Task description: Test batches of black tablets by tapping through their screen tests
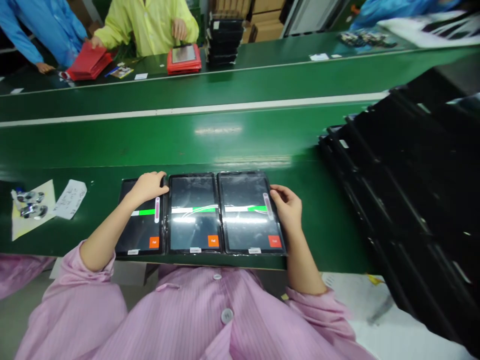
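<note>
Three black tablets lie side by side on the green bench, each lit with a green bar and an orange or red "Fail" box. My left hand point(149, 186) reaches across the left tablet point(140, 227), its thumb and fingers apart at that tablet's upper right edge. The middle tablet point(193, 225) lies just beyond those fingertips, untouched as far as I can see. At the right tablet point(245, 227), my right hand point(288, 207) grips the right edge between thumb and bent fingers. Some of the right hand's fingertips are hidden.
Dark stacked tablets point(405, 190) rise close on the right. A handwritten note point(71, 199) and a yellowish sheet point(22, 227) bearing small shiny parts point(34, 205) lie left. Across the green line point(157, 145), co-workers handle red sleeves point(88, 62) beside a black stack point(225, 40).
</note>
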`<state>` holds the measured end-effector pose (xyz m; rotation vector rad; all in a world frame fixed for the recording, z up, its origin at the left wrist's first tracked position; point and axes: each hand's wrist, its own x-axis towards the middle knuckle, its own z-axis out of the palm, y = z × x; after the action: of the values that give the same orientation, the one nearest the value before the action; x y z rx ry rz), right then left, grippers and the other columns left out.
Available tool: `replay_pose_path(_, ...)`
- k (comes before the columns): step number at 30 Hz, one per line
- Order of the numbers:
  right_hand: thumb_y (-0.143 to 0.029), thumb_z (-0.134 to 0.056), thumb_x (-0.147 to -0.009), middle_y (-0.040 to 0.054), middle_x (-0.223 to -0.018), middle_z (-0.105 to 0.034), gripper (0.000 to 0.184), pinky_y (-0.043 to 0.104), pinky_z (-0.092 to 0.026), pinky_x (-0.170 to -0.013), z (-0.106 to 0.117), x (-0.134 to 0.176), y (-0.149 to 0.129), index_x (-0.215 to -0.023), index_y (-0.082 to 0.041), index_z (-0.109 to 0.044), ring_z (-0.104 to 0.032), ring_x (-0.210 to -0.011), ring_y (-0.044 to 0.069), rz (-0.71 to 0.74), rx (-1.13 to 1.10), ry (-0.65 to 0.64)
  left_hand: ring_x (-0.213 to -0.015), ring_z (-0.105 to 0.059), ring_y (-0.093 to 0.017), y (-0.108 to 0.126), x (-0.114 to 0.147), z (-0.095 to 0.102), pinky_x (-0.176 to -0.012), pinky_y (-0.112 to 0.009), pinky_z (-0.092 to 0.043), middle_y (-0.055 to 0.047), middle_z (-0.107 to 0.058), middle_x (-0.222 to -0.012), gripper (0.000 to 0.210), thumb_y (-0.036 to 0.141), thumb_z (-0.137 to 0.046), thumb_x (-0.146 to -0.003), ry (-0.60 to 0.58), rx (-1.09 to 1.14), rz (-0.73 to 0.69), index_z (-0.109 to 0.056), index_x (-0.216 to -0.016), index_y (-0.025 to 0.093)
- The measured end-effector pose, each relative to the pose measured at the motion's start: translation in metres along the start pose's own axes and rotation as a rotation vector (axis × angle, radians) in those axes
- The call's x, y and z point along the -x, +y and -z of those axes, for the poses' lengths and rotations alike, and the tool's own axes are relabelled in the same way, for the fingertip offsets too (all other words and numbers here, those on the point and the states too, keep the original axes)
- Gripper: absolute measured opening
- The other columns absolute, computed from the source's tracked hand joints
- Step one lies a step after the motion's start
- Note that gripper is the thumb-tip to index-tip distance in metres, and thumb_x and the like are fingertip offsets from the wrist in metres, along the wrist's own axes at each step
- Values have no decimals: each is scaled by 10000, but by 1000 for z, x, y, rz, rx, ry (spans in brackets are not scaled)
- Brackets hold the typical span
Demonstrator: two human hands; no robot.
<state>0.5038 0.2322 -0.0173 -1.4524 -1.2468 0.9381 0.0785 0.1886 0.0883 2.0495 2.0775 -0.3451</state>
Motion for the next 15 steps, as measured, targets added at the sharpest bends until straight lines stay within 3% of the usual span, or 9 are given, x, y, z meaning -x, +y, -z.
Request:
replay_pose_path(5, -520, -670, -720, 88, -918, -715, 408, 399, -526, -793, -2, -1, 2, -953, -186, -692, -632, -819, 229, 14, 15, -9, -1113, -669, -328, -14, -11, 1, -956, -407, -513, -182, -692, -1236, 621, 417, -453, -888, -102, -45, -18, -521, -1421, 106)
replay_pose_path(7, -535, -649, -737, 78, -904, -708, 412, 382, -524, -770, -4, -2, 4, -965, -192, -680, -625, -809, 223, 20, 13, -15, -1193, -633, -342, -12, -18, 4, -1044, -489, -465, -203, -655, -1312, 589, 386, -403, -928, -144, -71, -11, -511, -1432, 102)
replay_pose_path(9, -538, -637, -749, 70, -894, -699, 407, 368, -520, -756, -5, -3, 6, -970, -198, -669, -617, -800, 217, 25, 10, -23, -1308, -551, -373, 4, -23, 7, -1118, -625, -352, -225, -591, -1402, 544, 349, -341, -975, -99, -92, -36, -511, -1435, 112)
replay_pose_path(11, -529, -634, -757, 65, -892, -691, 396, 362, -516, -758, -6, -3, 6, -974, -199, -663, -613, -799, 214, 29, 7, -34, -1426, -427, -373, 33, -28, 9, -1149, -689, -247, -218, -480, -1520, 530, 364, -319, -1016, -5, -64, -154, -456, -1487, 166)
replay_pose_path(13, -520, -635, -763, 64, -891, -685, 387, 361, -513, -765, -6, -3, 4, -975, -197, -661, -610, -800, 214, 31, 4, -47, -1498, -311, -356, 65, -33, 10, -1167, -676, -218, -189, -338, -1621, 580, 429, -415, -1016, 21, 14, -335, -333, -1561, 250)
replay_pose_path(15, -519, -634, -769, 64, -895, -685, 386, 364, -510, -768, -4, -2, 3, -979, -196, -660, -610, -804, 217, 32, 3, -61, -1498, -301, -358, 88, -41, 10, -1168, -627, -256, -191, -290, -1639, 765, 436, -596, -945, -44, 105, -487, -224, -1596, 285)
